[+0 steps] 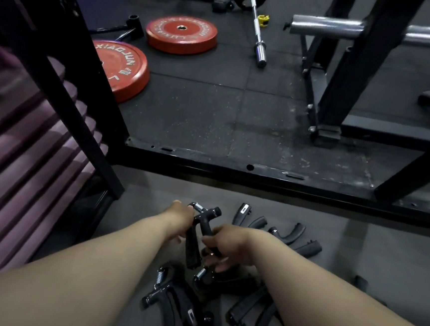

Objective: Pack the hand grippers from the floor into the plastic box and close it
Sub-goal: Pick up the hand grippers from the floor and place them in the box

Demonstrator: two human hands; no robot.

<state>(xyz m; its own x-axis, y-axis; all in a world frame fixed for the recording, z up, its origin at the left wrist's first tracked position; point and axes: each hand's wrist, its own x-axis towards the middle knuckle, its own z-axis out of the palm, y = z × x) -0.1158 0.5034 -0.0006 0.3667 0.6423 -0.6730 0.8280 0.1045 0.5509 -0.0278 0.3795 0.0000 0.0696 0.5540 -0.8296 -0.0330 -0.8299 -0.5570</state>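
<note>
While your left hand (pixel 181 218) and right hand (pixel 229 244) both clasp one hand gripper (pixel 192 249), pickup step; pile (pixel 171 296) below grip; box unseen, find it next.

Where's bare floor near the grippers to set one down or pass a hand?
Free: grey strip between rack base bar and loose handles; grey floor right of those handles; small patch left of the left hand. Crowded: gripper pile under both forearms, and around the held gripper.
</note>
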